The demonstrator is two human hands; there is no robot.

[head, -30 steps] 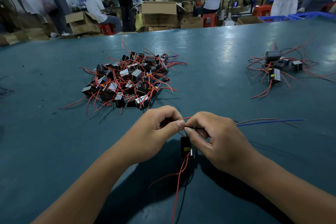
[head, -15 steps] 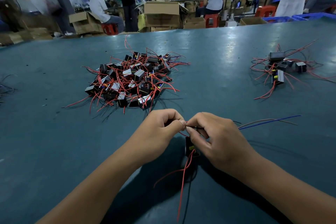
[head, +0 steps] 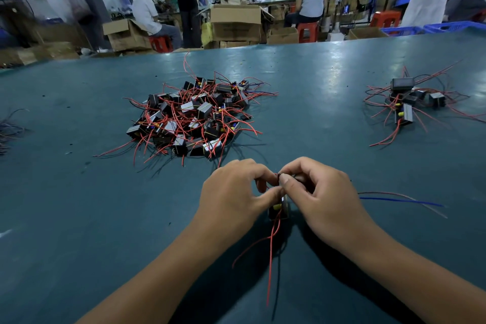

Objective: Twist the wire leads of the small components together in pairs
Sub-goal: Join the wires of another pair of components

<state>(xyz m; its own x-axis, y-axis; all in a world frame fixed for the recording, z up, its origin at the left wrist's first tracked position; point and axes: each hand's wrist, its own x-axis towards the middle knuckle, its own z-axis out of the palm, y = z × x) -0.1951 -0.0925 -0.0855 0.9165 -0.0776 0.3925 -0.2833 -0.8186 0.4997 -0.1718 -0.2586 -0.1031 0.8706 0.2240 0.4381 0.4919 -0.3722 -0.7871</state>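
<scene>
Step in hand: looks like mid-twist on one pair of leads. Both hands meet just above a small black component (head: 278, 209) sitting on the teal table (head: 79, 218), right in front of the person.

Left hand: the left hand (head: 231, 192) has thumb and forefinger curled in, pinching the wire ends at the meeting point.

Right hand: the right hand (head: 319, 196) is curled too, thumb pressed on the same spot, so both are nipping the same little wire joint (head: 277, 175). Can't tell how many turns are in it, it's tiny from here.

Loose leads: red leads (head: 271, 250) trail from the component back toward the person, untwisted as far as I can see. A blue wire (head: 399, 200) and a pale one run out to the right past the right hand.

Next move, my guess: finish rolling this pair tight, then pick up the trailing red ones and pair those. Needs a firm pinch so the ends don't spring apart.

Supply: a big pile of components (head: 194, 116) with red leads, further up the table, well apart from the hands.

Done ones, probably: a smaller cluster (head: 406, 102) off to the right.

Containers: cardboard boxes (head: 235, 22) on the floor behind, open tops, contents not visible. Blue crate (head: 431, 27) at the far edge, can't see inside.
</scene>
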